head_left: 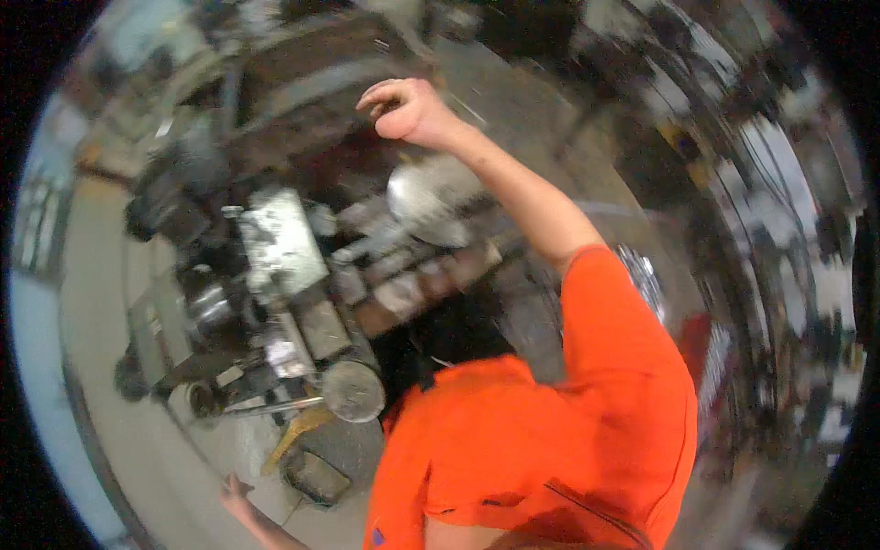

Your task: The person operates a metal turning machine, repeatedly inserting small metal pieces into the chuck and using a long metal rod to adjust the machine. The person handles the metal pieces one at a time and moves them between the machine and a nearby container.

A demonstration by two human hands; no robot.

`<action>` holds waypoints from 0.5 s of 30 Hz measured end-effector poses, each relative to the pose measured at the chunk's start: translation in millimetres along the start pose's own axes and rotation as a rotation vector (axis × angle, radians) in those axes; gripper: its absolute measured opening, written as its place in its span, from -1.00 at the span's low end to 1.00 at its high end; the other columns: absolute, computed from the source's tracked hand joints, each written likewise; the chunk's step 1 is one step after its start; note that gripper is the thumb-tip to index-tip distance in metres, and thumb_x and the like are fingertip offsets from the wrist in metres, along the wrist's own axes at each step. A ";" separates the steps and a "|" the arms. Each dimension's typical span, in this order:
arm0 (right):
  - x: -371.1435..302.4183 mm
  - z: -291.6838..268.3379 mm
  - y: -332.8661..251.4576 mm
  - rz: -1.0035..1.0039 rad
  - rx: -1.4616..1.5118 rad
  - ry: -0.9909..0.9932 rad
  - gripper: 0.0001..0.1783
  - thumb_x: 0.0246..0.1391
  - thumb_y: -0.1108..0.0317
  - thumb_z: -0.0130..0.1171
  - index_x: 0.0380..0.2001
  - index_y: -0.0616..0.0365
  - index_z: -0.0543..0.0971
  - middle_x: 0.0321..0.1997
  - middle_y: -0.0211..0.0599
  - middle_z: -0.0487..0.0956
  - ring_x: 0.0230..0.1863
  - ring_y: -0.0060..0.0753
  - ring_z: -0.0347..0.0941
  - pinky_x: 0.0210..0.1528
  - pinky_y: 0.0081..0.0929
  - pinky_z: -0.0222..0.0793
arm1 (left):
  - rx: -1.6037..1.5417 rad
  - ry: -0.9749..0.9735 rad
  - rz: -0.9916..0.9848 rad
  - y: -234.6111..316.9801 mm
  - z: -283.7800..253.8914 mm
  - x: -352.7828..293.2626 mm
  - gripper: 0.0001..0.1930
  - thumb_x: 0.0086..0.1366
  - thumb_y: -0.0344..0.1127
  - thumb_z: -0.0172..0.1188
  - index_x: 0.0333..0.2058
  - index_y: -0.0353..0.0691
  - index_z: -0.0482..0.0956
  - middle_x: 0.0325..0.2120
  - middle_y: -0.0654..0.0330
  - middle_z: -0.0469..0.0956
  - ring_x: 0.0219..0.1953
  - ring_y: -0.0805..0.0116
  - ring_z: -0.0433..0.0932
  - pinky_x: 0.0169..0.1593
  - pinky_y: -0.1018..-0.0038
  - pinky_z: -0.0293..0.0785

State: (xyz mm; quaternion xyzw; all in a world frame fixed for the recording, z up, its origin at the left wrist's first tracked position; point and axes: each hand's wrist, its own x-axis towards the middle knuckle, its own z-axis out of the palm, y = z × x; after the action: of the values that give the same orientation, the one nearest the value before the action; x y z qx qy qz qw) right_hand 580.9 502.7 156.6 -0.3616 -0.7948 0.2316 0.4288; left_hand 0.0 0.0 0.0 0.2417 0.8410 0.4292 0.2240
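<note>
My right hand (403,108) reaches out at the top middle, over the dark far part of a metalworking machine that looks like a lathe (286,240). Its fingers are loosely bent and slightly apart, and I see nothing in them. Low at the left is my left hand (236,497), small in view, beside the machine's near end. Finger and thumb stand apart there, with nothing visible between them. Between the hands lie a shiny flat plate, a round metal disc (422,194) and a round grey knob or wheel (353,391). Motion blurs the finer parts.
A shallow tray-like container (316,478) sits on the floor near the machine's front, beside a yellow bent piece (298,435). Shiny coiled metal (644,280) lies by my right sleeve. Smeared shelves or racks of parts fill the right side. A pale wall runs along the left.
</note>
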 end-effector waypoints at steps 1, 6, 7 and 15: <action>-31.5 -6.1 -18.8 0.226 0.075 -0.052 -0.60 -0.35 0.29 0.15 -0.30 0.12 0.61 -0.40 -0.15 0.59 -0.37 -0.41 0.51 -0.24 -0.50 0.37 | -0.057 -0.013 0.022 9.1 -28.6 -0.3 -0.62 0.13 -0.21 0.20 -0.22 -0.43 0.41 -0.73 0.18 0.41 -0.72 0.46 0.35 -0.52 0.44 0.40; -251.4 -153.0 24.1 0.643 -0.273 0.127 -0.67 -0.30 0.31 0.08 -0.43 0.32 0.57 -0.52 -0.31 0.55 -0.43 -0.54 0.43 -0.37 -0.54 0.33 | -0.026 -0.065 -0.153 -13.1 8.9 0.7 -0.69 0.17 -0.31 0.13 -0.21 -0.44 0.40 -0.67 0.14 0.39 -0.63 0.42 0.35 -0.47 0.44 0.41; -280.9 -152.9 33.2 0.816 -0.305 0.236 -0.70 -0.30 0.30 0.10 -0.50 0.33 0.57 -0.59 -0.31 0.54 -0.49 -0.53 0.42 -0.42 -0.51 0.32 | 0.035 -0.053 -0.108 -26.0 -3.4 23.9 -0.70 0.17 -0.32 0.13 -0.20 -0.43 0.40 -0.66 0.13 0.39 -0.62 0.41 0.36 -0.47 0.42 0.42; -431.7 -140.6 140.1 1.150 -0.922 -0.205 -0.69 -0.31 0.21 0.11 -0.42 0.09 0.62 -0.23 -0.08 0.54 -0.12 -0.12 0.45 0.00 -0.37 0.33 | -0.187 -0.164 -0.145 -24.2 7.1 14.0 -0.67 0.17 -0.22 0.14 -0.22 -0.40 0.45 -0.60 0.15 0.39 -0.56 0.41 0.36 -0.36 0.42 0.44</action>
State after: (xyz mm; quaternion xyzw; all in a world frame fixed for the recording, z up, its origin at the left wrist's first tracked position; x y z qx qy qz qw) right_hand 913.0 265.4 -86.6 -0.8404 -0.5326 0.0951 -0.0319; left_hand -12.0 0.2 -26.2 0.1927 0.7916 0.4670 0.3437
